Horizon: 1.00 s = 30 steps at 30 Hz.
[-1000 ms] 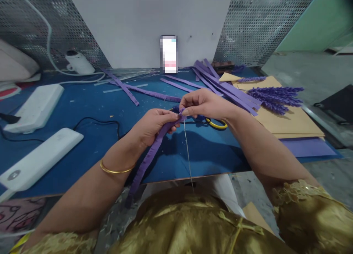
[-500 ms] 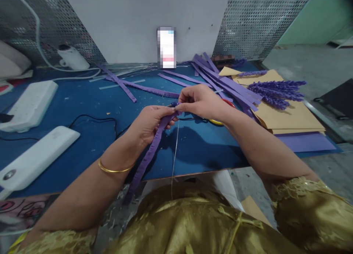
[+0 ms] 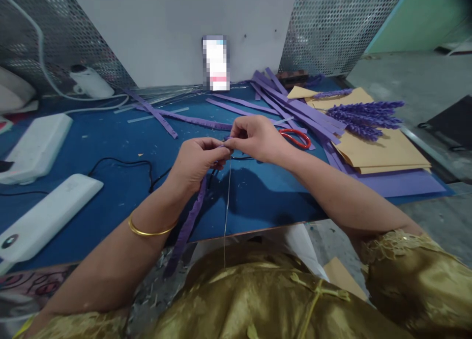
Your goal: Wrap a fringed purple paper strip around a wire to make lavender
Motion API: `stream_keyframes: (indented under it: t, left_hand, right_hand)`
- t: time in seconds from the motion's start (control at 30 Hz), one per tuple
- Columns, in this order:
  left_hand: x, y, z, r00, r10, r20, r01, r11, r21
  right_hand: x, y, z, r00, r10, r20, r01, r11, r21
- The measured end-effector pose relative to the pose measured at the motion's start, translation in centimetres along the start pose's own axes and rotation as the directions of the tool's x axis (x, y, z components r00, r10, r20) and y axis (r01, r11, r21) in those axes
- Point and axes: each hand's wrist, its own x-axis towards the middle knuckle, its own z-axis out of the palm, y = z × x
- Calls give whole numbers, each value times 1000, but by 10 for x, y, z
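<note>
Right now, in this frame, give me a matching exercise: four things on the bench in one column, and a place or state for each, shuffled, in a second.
Things:
1. purple fringed strip
2. red-handled scissors
3. lavender sprigs
4. thin wire

Places or states:
A. lying on the tan paper at the right
B. hanging straight down from the fingers of both hands to the lap
C. flat on the blue mat just beyond the right hand
D. held in the left hand, trailing over the bench edge

Pairs: 1-D, 2-C, 3-A, 4-B

The strip's [image 3: 191, 213] upper end is hidden inside both grips; the card [image 3: 216, 63] on the wall is blurred.
</note>
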Motion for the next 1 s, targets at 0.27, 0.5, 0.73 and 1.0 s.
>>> stream_keyframes:
  t: [0.27, 0.5, 0.73, 1.0]
  left_hand:
    - [-2, 3, 1, 996, 3, -86, -4, 1000, -12]
    - [2, 4, -4, 985, 29, -172, -69, 970, -234]
    - [6, 1, -7, 991, -31, -130, -25, 914, -405]
    - [3, 6, -11, 996, -53, -68, 20, 905, -424]
  right_hand:
    - [-1, 1, 7, 998, 27, -56, -15, 979, 203]
    - [0, -3, 0, 995, 94, -38, -70, 907, 416]
    - [-10, -10, 18, 959, 114, 261, -235, 836, 496]
    - [-10, -6, 18, 993, 71, 98, -109, 872, 477]
